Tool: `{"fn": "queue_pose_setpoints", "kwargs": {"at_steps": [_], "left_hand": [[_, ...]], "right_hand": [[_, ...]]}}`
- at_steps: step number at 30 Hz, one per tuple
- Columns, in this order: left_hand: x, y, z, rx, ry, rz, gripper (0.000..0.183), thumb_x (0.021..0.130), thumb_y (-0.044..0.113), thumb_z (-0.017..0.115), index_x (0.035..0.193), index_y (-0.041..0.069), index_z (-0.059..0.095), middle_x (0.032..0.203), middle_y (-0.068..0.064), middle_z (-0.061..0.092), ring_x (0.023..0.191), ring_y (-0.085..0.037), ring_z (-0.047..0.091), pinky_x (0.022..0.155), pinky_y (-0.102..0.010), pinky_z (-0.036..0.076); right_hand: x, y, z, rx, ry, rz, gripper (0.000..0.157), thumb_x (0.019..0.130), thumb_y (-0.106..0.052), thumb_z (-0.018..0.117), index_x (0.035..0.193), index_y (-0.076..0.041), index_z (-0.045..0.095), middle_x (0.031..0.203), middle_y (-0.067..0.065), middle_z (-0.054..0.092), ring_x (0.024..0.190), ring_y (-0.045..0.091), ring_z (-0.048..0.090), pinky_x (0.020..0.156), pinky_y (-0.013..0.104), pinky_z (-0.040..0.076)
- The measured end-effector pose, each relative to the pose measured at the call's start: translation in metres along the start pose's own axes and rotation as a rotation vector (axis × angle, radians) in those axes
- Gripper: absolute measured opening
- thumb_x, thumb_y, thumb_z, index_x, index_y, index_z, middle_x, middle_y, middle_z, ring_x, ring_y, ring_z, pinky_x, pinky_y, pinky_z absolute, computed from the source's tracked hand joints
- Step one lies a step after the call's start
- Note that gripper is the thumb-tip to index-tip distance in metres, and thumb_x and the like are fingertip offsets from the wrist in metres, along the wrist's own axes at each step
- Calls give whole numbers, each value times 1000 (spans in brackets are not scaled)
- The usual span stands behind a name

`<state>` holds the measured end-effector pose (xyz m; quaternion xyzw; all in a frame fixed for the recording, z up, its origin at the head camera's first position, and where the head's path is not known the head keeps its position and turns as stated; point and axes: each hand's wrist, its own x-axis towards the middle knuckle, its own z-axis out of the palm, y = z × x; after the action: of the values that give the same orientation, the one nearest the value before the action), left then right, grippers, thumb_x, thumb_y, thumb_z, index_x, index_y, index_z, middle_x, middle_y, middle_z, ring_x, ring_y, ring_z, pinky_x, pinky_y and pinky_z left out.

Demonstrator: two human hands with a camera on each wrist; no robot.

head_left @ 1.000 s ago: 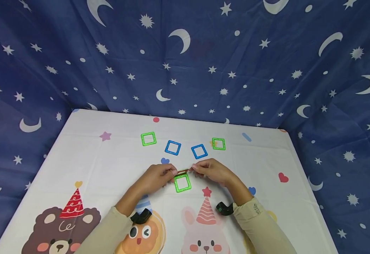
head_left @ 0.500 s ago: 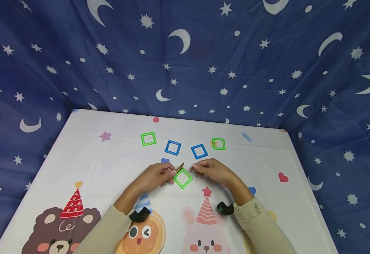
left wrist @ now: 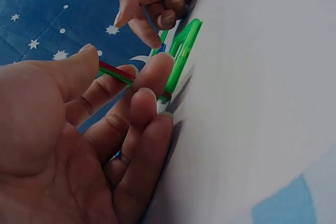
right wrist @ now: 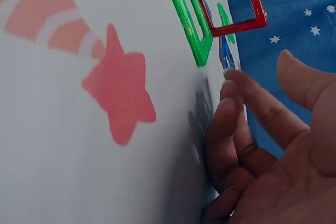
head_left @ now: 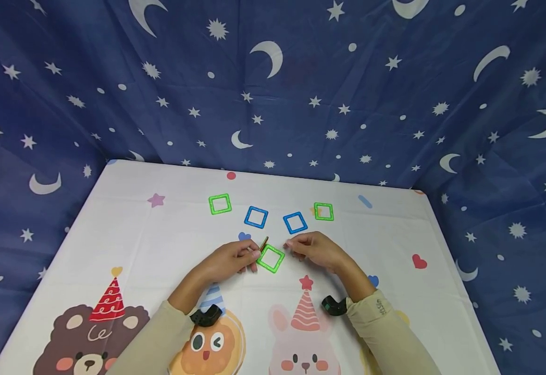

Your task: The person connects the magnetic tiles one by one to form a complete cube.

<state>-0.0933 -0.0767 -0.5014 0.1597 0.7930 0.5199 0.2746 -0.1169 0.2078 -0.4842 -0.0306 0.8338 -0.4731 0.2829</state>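
Observation:
My left hand (head_left: 233, 258) pinches a red square magnetic tile (right wrist: 258, 11) between thumb and fingers. It stands upright, edge-on in the head view, and the left wrist view shows a green strip along its red edge. A green square magnetic tile (head_left: 280, 264) joins it along one side and lies close over the tabletop, just right of the left fingertips. My right hand (head_left: 317, 249) is to the right of both tiles, thumb and index finger apart, nothing between them. In the right wrist view its fingertips point toward the joined tiles without touching them.
Beyond the hands lie two blue square tiles, one left (head_left: 247, 215) and one right (head_left: 298, 230). Outside them are a green tile (head_left: 221, 212) on the left and another green tile (head_left: 324, 219) on the right. A starry blue curtain (head_left: 292, 125) rises behind the printed white tablecloth (head_left: 151, 245).
The joined tiles have turned, so the red tile has swung from the green tile's far side to its left side. My right fingertips, earlier by the red tile's right end, are now apart from it.

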Motion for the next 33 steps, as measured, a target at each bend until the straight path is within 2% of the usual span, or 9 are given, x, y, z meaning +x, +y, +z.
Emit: {"fn": "queue_pose_setpoints", "kwargs": {"at_steps": [5, 9, 12, 16, 19, 25, 33], "left_hand": [[0, 1, -1, 3, -7, -15, 28, 106, 40, 54, 116, 16, 65, 87, 0, 75, 75, -16, 58, 73, -30, 48], [-1, 2, 0, 25, -4, -31, 26, 105, 42, 56, 115, 20, 65, 86, 3, 75, 75, -16, 58, 75, -32, 47], [-1, 3, 0, 31, 2, -30, 24, 104, 42, 57, 113, 22, 66, 86, 3, 74, 75, -17, 59, 75, -33, 47], [0, 2, 1, 33, 8, -28, 23, 104, 42, 57, 112, 23, 66, 85, 4, 74, 74, -17, 59, 74, -33, 47], [0, 2, 1, 36, 12, -27, 23, 103, 43, 58, 112, 23, 66, 85, 4, 74, 74, -17, 58, 73, -33, 47], [-1, 2, 1, 30, 17, -32, 24, 103, 43, 59, 112, 22, 66, 84, 3, 74, 73, -17, 58, 73, -32, 47], [-1, 2, 3, 28, 20, -41, 22, 103, 42, 60, 112, 22, 67, 84, 3, 74, 71, -17, 58, 71, -32, 46]], "right_hand": [[2, -1, -5, -45, 137, 27, 25, 98, -34, 69, 114, -16, 77, 87, 7, 66, 78, 21, 57, 66, 29, 45], [7, -2, -10, -70, 256, 18, 26, 98, -34, 70, 117, -18, 76, 88, 8, 67, 75, 22, 58, 61, 28, 46], [13, -2, -13, -124, 333, 1, 28, 97, -35, 71, 120, -19, 75, 89, 9, 67, 75, 22, 58, 62, 29, 47], [22, -1, -17, -197, 410, 3, 30, 96, -34, 73, 122, -20, 74, 98, 8, 66, 84, 22, 57, 66, 28, 47], [28, -2, -20, -204, 429, 34, 33, 94, -34, 74, 124, -20, 73, 101, 8, 64, 87, 23, 55, 67, 29, 46], [34, -2, -22, -185, 414, 74, 36, 92, -32, 77, 125, -20, 71, 93, 7, 61, 78, 22, 56, 63, 29, 44], [40, 8, -20, -267, 467, 41, 35, 90, -28, 79, 122, -17, 70, 84, 5, 61, 74, 21, 53, 63, 31, 42]]}}
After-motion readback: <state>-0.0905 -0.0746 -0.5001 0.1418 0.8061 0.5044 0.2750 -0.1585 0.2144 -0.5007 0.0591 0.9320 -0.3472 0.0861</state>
